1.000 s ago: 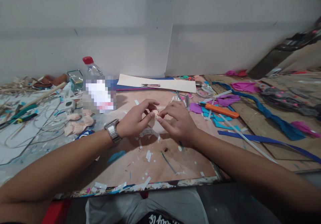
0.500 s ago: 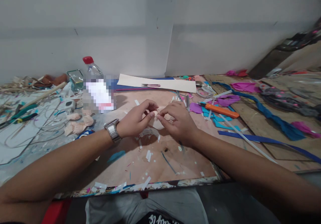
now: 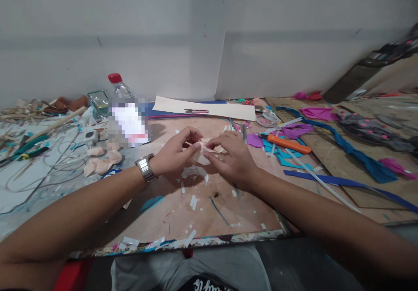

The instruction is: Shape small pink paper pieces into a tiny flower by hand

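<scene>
Above the middle of the worktable, my left hand [image 3: 181, 149] and my right hand [image 3: 230, 156] meet almost fingertip to fingertip. Both are closed, thumbs against forefingers, on one small pale peach piece of crepe paper [image 3: 201, 157]. My fingers hide much of the paper, so its full shape does not show. A metal watch is on my left wrist. Just below the hands, a white smear [image 3: 195, 173] marks the wooden board [image 3: 209, 212].
Left are crumpled peach paper [image 3: 102, 162], a cable, green-handled pliers [image 3: 31, 147] and a red-capped bottle [image 3: 119, 86]. Behind lie thread snips [image 3: 196, 111] on a cream strip [image 3: 228, 110]. Right are an orange utility knife [image 3: 289, 144], a blue strip [image 3: 346, 181] and coloured scraps.
My fingertips have shifted slightly on the peach paper, and its pinched end now looks flatter and more spread. My left hand has risen a little; the table things stay put.
</scene>
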Demonstrator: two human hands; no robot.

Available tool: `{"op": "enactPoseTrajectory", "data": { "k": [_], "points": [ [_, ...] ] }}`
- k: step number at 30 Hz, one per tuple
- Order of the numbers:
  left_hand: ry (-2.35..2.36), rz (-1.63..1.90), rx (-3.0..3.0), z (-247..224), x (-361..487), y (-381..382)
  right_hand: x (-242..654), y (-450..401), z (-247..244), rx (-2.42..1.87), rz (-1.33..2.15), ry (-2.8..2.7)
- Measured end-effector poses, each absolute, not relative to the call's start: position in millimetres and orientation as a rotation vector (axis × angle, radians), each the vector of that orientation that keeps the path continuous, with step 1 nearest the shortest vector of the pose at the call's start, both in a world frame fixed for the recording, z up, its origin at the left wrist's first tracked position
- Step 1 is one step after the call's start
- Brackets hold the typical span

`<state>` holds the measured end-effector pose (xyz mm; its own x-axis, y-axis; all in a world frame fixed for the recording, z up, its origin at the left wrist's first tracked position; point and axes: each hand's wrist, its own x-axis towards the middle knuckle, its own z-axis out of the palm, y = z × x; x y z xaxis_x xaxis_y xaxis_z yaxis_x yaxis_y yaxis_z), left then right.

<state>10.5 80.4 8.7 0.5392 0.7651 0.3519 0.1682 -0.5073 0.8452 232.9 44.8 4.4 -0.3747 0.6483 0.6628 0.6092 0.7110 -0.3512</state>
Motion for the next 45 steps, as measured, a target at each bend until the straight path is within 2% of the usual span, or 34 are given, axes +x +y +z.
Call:
{"op": "enactPoseTrajectory", "data": {
  "k": [19,28,45],
  "points": [
    [0.738,0.971,2.199,12.4,10.4,76.1,231.9,45.2,5.8,-0.948,0.022,-2.058],
    [0.721,0.975,2.113,11.4,9.7,79.3,232.0,45.6,6.7,-0.925,-0.043,-2.053],
    [0.674,0.979,2.24,13.3,10.6,75.2,232.5,48.4,2.0,-0.97,0.08,-2.015]
  ]
}}
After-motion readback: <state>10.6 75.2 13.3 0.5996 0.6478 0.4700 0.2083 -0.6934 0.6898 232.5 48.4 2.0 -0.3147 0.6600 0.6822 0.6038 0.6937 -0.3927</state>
